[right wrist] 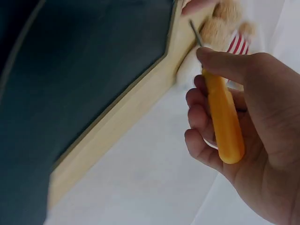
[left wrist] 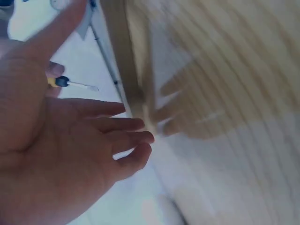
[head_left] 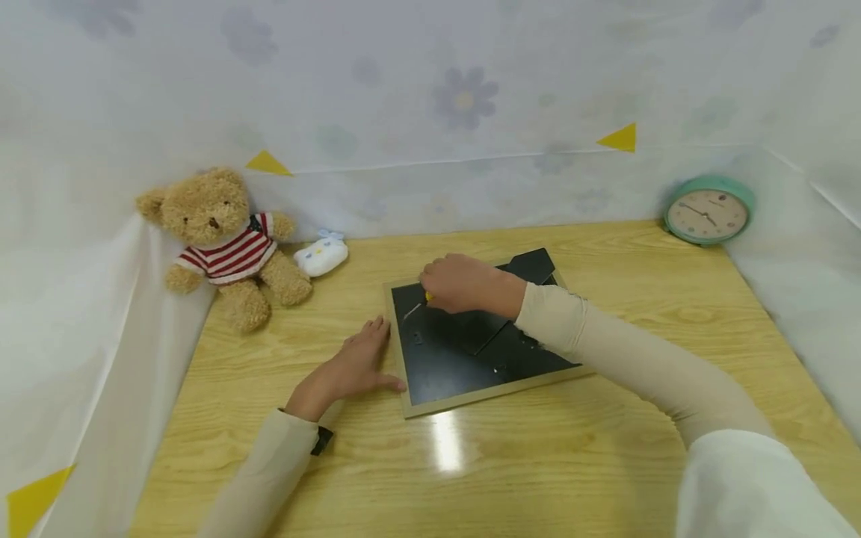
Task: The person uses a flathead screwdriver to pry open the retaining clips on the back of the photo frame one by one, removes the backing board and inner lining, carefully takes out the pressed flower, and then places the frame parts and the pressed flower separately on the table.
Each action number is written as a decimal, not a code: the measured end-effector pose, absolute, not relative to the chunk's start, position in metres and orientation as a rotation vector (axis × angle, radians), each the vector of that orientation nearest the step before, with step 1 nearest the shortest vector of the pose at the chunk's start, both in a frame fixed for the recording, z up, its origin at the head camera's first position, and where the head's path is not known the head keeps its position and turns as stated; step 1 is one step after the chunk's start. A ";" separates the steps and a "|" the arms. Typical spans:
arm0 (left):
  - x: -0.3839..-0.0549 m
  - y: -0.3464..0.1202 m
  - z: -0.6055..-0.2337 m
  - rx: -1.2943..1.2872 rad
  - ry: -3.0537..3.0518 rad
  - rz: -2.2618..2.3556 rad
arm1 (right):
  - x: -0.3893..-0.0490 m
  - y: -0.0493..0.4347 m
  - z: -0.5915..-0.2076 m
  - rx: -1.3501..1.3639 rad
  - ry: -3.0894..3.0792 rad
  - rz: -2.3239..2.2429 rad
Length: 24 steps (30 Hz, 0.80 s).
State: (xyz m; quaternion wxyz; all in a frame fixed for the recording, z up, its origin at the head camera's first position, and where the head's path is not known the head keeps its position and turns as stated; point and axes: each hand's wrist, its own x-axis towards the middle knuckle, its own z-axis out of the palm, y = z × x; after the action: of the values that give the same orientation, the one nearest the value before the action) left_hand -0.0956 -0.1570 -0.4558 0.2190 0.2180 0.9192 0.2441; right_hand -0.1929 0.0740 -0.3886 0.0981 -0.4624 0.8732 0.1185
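The frame lies back side up, beneath the right hand and just right of the left hand. Work on its back looks under way rather than finished: the black board sits inside the border and the flap is on the back, with no part seen lying loose. Whether any fitting has been worked free cannot be told.

The right hand grips the screwdriver, fingers curled round its smooth yellow plastic handle, the thin metal shaft pointing past the thumb; whether the tip touches the board is unclear. The left hand is spread wide and holds nothing, its thumb against the border.

The border is pale, straight-edged wood; the board is flat with a dull sheen, and the flap ends in an angular shape. Below both hands the tabletop shows glossy yellow wood grain. Beyond the left hand sit a curly-furred bear in a striped knit top and a soft white plush; well right of the right hand stands a round, green-rimmed clock.
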 end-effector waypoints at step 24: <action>0.006 -0.059 -0.468 0.266 1.342 1.666 | -0.257 0.181 -0.422 -0.822 2.485 -0.428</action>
State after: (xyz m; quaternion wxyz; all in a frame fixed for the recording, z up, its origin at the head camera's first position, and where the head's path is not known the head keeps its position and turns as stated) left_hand 0.0058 -0.0591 -0.4685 0.4732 0.1085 0.5484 0.6809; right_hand -0.2572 0.1809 -0.4222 0.2421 -0.3008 0.9091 -0.1565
